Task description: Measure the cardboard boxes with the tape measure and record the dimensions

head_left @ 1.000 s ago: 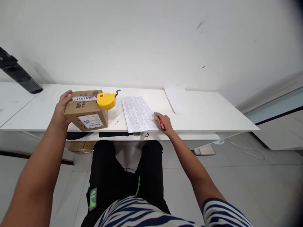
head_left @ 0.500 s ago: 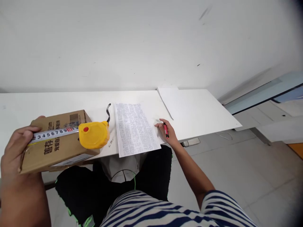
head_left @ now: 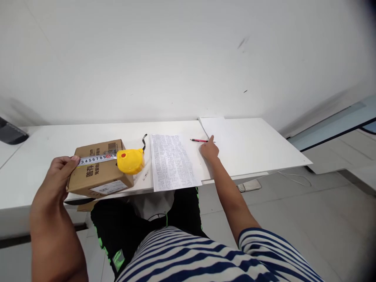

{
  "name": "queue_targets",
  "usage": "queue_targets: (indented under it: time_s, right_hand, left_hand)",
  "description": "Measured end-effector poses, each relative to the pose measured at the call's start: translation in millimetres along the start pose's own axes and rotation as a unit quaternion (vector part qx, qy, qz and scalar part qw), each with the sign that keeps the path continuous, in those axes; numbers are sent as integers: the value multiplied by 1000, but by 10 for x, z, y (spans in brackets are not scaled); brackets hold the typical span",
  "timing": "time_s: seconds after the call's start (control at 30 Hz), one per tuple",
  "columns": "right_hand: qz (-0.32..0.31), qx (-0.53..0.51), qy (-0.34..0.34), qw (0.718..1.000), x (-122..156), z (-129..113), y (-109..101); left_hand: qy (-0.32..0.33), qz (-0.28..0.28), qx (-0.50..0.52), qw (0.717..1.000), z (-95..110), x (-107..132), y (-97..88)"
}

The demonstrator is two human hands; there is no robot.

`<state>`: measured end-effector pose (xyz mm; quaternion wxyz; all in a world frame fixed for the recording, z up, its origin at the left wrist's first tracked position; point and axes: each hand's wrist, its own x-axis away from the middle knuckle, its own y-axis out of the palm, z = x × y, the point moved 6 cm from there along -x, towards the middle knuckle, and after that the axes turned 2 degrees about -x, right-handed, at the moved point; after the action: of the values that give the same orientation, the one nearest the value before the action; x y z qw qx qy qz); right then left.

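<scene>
A brown cardboard box [head_left: 100,176] sits at the front edge of the white desk [head_left: 44,145]. My left hand [head_left: 57,176] grips the box's left end, its thumb pinning the tip of a measuring tape [head_left: 95,159] stretched across the top. The tape's yellow case [head_left: 130,160] rests on the box's right end. My right hand [head_left: 209,150] lies on the desk right of a printed sheet [head_left: 172,160], fingers loose, a finger pointing up, holding nothing. A red pen [head_left: 199,140] lies on the desk just beyond its fingertips.
A blank white sheet [head_left: 217,127] lies at the back right of the desk. A dark object [head_left: 11,134] shows at the far left edge. Behind the desk is a white wall; tiled floor and a cable lie to the right.
My right hand has let go of the red pen, which now lies on the desk beyond it. The box and tape are back over the desk edge in my left hand's grip.
</scene>
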<state>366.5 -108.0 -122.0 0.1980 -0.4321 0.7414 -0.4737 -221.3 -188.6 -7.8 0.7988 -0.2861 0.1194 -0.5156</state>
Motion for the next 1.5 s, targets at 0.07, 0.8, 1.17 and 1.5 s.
queue_targets:
  time_s: [0.07,0.8,1.17,1.5]
  right_hand:
    - [-22,-44,-18,999,197,-44,-36]
    - [-84,-321,-641,692,2502,-1826,-154]
    - [-70,-456,-529,712,3610,-2165,375]
    - [-149,-460,-450,751,3526,-2218,477]
  left_hand:
    - [-21,-23,67,997,-3,48,8]
    - [166,-3,41,985,392,570,-282]
    - [222,-137,-115,958,1072,-292,444]
    - [222,-154,-105,957,785,-381,565]
